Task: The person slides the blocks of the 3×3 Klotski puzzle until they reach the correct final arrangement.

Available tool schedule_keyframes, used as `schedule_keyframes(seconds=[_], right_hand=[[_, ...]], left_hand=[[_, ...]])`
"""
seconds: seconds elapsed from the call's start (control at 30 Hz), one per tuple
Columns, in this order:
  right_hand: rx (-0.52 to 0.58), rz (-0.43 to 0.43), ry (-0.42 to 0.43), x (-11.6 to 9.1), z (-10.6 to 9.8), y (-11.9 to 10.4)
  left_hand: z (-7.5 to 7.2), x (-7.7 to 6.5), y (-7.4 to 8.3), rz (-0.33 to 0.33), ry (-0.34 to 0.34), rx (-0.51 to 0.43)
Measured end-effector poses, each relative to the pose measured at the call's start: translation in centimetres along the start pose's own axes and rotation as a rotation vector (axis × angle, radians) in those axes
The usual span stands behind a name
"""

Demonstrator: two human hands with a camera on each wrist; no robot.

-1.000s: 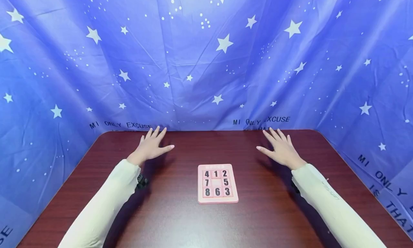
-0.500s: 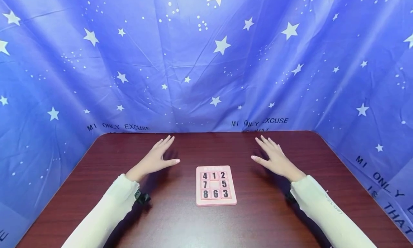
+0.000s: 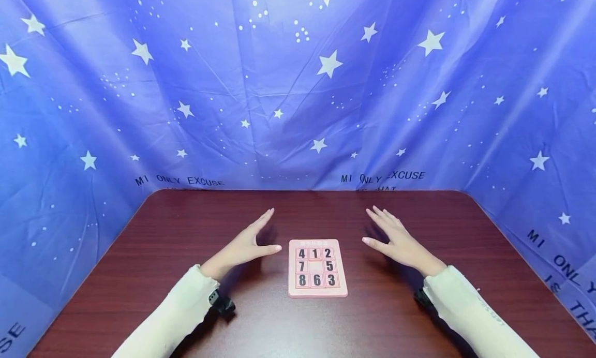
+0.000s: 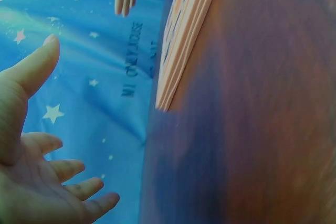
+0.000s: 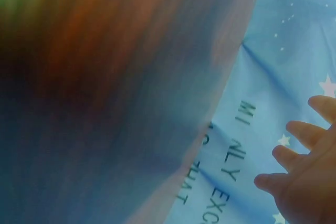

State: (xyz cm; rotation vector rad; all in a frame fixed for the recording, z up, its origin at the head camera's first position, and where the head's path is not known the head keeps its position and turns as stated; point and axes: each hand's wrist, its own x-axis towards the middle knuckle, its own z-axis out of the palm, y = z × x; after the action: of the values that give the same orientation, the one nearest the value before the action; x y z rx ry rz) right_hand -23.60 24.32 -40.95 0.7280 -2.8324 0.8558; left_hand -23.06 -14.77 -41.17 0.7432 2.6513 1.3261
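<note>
Seeing blue star-print curtain (image 3: pixel 261 73) filling top half of head view, wrapping round both sides too, bearing dark lettering (image 3: pixel 200 181) low at ctr-L, ctr-R & far R. Running from mid-frame down into dark red-brown surface (image 3: pixel 326 327), catching pale glare at bottom ctr. Finding pink number board (image 3: pixel 316 267) lying flat on it, just below frame ctr, w/ number tiles (image 3: pixel 315 254) reading 4-1-2 up top, 7-gap-5 in mid row, 8-6-3 at bottom. Also catching board edge-on at top ctr of L-wrist view.

Seeing L hand (image 3: pixel 244 248) hovering ctr-L, gripping nothing, pointing straightish fingers up-R, sticking thumb out twd board's upper-L edge, near it. Seeing R hand (image 3: pixel 396 244) hovering ctr-R, likewise unclenched & holding nothing, angling fingers up-L, thumb spreading twd board from a bit farther off. Flanking board from both sides, touching it w/ neither.

Reaching in from lower L & lower R via pale sleeves (image 3: pixel 167 316), wearing blk wrist gear (image 3: pixel 222 302) at cuffs. Showing L fingers spread, slightly bent, lower L of L-wrist view; R fingers fanning a little, lower R of R-wrist view.
</note>
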Motion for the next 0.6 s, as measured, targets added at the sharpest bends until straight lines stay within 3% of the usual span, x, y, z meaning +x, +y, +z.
schedule_keyframes(seconds=[0.4,0.6], right_hand=[[0.163,-0.018,-0.047,-0.9,1.2,-2.4],[0.353,0.037,-0.091,-1.5,1.9,-3.7]], left_hand=[[2.6,-1.1,1.1,-0.066,-0.081,-0.304],[4.0,-1.5,1.3,-0.105,-0.110,-0.404]])
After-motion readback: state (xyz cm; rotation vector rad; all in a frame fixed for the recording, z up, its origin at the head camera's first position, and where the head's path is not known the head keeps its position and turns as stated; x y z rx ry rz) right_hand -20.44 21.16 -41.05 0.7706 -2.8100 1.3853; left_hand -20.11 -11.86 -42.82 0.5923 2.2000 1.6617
